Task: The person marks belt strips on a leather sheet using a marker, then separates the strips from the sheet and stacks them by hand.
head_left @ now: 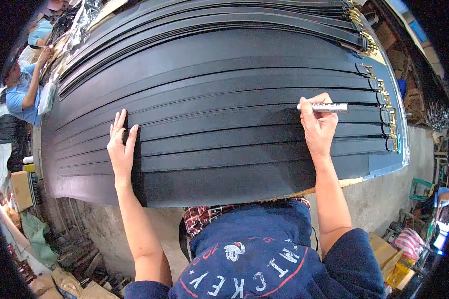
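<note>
The right hand (318, 127) pinched a silver-gray, stick-shaped marker (329, 107) between its thumb and fingers. The marker lay sideways, with its tip end to the left, almost in line with the long, flat, black straps (224, 119) under it. I could not tell if the tip touched a strap. The straps ran left to right across the black-topped desk (184, 192), and their shiny gold metal buckles (393, 122) sat at the right end, nearer the right hand. The left hand (119, 149) rested on the straps near their other end, its fingers stretched out and the thumb apart. Off to the left, below the desk, were a brown cardboard box (21, 192) and a pale green sack (37, 234); I could not see inside them.
</note>
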Tool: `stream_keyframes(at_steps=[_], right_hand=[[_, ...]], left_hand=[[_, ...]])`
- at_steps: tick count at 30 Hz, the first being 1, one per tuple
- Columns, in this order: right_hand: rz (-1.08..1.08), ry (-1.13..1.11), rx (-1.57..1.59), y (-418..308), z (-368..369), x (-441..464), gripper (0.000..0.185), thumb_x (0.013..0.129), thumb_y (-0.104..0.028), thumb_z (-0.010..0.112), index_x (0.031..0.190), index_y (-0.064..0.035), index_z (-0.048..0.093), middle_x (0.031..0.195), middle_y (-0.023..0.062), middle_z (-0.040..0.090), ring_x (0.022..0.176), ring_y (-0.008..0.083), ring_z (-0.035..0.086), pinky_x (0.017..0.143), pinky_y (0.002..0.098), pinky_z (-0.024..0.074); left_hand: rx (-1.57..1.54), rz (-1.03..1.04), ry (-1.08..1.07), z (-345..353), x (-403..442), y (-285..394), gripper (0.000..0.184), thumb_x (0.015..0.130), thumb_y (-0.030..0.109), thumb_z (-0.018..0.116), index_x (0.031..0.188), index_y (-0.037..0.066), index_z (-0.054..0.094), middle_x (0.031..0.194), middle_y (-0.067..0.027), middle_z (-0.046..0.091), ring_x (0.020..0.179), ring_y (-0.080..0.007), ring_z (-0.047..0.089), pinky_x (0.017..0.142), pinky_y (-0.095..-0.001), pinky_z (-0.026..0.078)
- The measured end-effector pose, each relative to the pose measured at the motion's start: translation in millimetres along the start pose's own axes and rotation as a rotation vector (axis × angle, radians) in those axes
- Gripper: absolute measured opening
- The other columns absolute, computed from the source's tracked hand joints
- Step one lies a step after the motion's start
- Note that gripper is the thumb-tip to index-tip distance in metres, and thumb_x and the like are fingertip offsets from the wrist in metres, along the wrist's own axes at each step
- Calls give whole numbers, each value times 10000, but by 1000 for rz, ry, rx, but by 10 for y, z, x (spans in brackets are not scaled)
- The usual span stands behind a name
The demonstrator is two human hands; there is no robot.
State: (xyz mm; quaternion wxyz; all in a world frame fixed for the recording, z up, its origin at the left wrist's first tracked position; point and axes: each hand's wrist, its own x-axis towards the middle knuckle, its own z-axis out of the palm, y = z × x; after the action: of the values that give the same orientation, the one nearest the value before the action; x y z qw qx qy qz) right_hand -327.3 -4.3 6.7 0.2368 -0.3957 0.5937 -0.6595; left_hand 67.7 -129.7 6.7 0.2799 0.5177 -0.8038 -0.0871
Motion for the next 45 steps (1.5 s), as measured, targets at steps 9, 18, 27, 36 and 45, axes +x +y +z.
stream_keyframes(at_steps=[9,18,27,36,45], right_hand=[[-72,-48,-133,4,10,-14,209,865,-100,659,737,-62,497,633,-62,467,572,8,372,490,191,313],[-61,5,-111,29,-7,24,195,863,-78,645,740,-66,495,646,-33,520,550,17,420,478,195,331],[16,18,-23,-42,-172,33,167,865,-54,635,764,-69,502,667,-30,530,585,15,441,512,187,350],[-85,-16,-158,59,-168,19,195,860,-115,668,756,-59,513,647,-52,486,595,14,402,521,186,335],[-121,-16,-256,37,-166,21,203,850,-126,681,752,-53,519,621,-41,512,566,11,414,486,195,340]], left_hand=[[-1,3,7,-4,9,24,297,901,115,583,1153,-43,587,1344,-83,523,1307,-218,418,1083,-345,278],[-30,7,4,3,2,-2,324,901,120,583,1191,-25,576,1339,-104,523,1308,-224,418,1087,-347,269],[-58,-36,44,6,24,91,197,891,134,600,858,-60,603,1339,-88,522,1295,-265,433,1088,-418,275],[-39,-16,37,1,21,96,194,891,127,598,847,-62,592,1337,-86,524,1289,-269,440,1085,-414,281],[-54,-20,36,-1,22,98,183,891,120,595,894,-62,615,1336,-77,526,1285,-265,444,1090,-413,273]])
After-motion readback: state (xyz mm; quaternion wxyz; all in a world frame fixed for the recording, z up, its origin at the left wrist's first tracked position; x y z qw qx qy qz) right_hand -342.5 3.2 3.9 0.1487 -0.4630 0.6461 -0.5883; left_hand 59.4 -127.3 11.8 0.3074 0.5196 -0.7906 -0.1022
